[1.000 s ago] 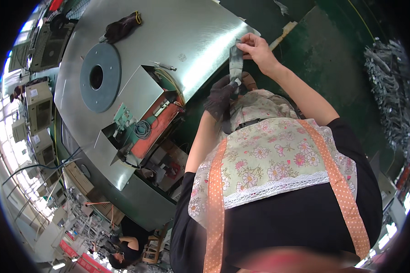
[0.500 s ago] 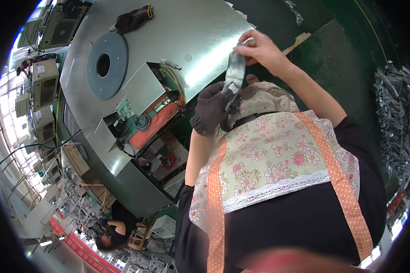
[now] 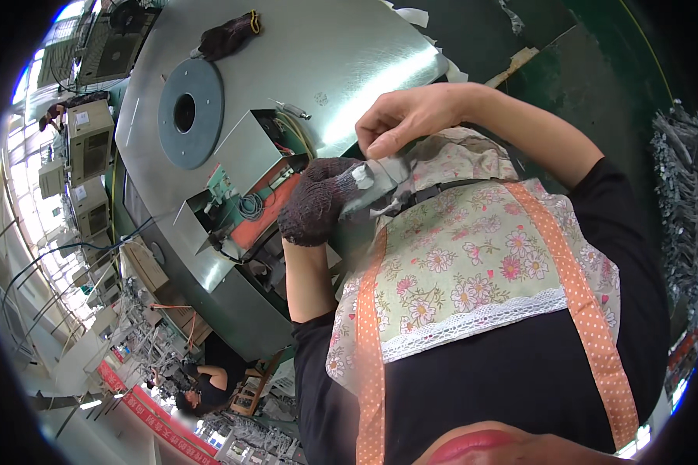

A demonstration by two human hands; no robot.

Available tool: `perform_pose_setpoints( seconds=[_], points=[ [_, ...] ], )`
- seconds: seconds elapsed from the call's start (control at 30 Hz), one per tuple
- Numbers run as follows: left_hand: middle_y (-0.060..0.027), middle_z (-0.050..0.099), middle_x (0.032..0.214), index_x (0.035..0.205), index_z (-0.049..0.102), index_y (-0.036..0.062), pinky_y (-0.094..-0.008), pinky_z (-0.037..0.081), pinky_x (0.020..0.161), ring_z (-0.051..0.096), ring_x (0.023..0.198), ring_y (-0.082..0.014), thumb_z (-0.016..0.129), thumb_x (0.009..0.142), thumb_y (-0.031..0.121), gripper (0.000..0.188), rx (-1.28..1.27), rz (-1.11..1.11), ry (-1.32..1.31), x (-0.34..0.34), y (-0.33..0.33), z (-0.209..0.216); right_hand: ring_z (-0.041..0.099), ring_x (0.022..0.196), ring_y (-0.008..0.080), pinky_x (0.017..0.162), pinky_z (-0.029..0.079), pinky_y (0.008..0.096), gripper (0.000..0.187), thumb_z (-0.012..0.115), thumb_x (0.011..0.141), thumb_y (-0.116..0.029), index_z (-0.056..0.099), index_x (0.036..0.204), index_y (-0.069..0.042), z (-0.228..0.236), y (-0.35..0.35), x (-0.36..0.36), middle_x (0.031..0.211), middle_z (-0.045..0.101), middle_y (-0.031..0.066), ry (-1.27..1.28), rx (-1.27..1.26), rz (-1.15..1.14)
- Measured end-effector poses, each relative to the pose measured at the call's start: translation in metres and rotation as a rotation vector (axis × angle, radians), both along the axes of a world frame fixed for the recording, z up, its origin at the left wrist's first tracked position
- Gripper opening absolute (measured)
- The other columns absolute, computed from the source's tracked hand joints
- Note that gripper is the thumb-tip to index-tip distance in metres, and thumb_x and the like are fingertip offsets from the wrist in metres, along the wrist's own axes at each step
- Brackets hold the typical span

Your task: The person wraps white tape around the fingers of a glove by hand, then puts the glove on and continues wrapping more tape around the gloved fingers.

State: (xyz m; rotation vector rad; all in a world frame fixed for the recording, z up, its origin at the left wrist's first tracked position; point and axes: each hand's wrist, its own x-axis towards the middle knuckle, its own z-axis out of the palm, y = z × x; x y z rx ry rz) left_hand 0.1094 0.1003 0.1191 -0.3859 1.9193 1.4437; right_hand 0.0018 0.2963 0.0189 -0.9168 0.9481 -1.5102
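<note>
A dark brown knitted glove covers my left hand, held in front of the apron with its fingers toward the right. Its fingers are closed at a grey-white strip, which looks like tape or cloth. A small bright white patch shows at the gloved fingertips. My bare right hand is just above, its fingers curled and the thumb pressed down at the strip's upper edge. The exact grip of the right fingers is hidden behind the hand.
A metal-topped table bears a grey ring-shaped disc, another dark glove and an open box of wiring. Bundles of grey metal parts hang at the right. Another person sits at lower left.
My right hand has come down and left, toward the gloved hand. The strip has swung from nearly upright to lying aslant. My left hand has shifted left and turned.
</note>
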Motion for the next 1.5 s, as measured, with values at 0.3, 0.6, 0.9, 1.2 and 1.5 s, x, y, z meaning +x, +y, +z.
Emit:
perform_pose_setpoints(
  seconds=[0.3,0.6,0.9,1.2,1.5],
  points=[
    [-0.0058,0.068,0.081,0.097,0.069,-0.0009,-0.0277,0.050,0.065,0.061,0.071,-0.0126,0.069,0.079,0.020,0.027,-0.148,0.089,-0.168,0.001,0.016,0.006,0.044,0.060,0.0115,0.056,0.035,0.0304,0.030,0.071,0.086,-0.027,0.057,0.079,-0.001,0.024,0.019,-0.007,0.063,0.050,0.0016,0.385,0.065,0.025],
    [-0.0106,0.067,0.073,0.084,0.064,0.0019,-0.0295,0.050,0.058,0.063,0.059,-0.0223,0.063,0.075,0.007,0.011,-0.270,-0.345,0.664,0.042,0.008,-0.024,0.056,0.060,0.0302,0.056,0.044,0.0406,0.029,0.063,0.089,-0.024,0.047,0.079,-0.002,0.063,0.050,0.015,0.068,0.050,0.0099,1.165,-0.118,-0.374],
    [-0.0153,0.063,0.110,0.110,0.065,0.0070,-0.0426,0.049,0.087,0.060,0.102,-0.0353,0.073,0.062,0.009,0.049,-0.277,-0.549,0.635,0.042,-0.001,-0.014,0.054,0.055,0.0196,0.051,0.044,0.0327,0.029,0.059,0.094,-0.029,0.050,0.084,-0.003,0.053,0.047,0.015,0.072,0.053,0.0052,0.820,0.013,-0.294],
    [-0.0118,0.066,0.100,0.117,0.056,0.0032,-0.0355,0.052,0.079,0.065,0.087,-0.0261,0.059,0.088,0.014,0.031,-0.057,0.068,0.293,0.027,0.004,0.005,0.056,0.113,0.0256,0.098,0.043,0.0355,0.055,0.066,0.086,-0.048,0.050,0.114,-0.004,0.014,0.023,0.010,0.120,0.052,0.0124,0.593,0.168,-0.663],
    [-0.0108,0.065,0.106,0.121,0.054,-0.0009,-0.0306,0.051,0.083,0.064,0.093,-0.0199,0.050,0.096,0.025,0.036,0.750,0.663,-0.103,0.034,-0.019,0.005,0.054,0.101,0.0334,0.086,0.045,0.0431,0.056,0.084,0.060,-0.019,0.045,0.097,-0.007,0.034,-0.026,0.061,0.103,0.052,0.0120,1.048,-0.041,-0.884]
  ],
)
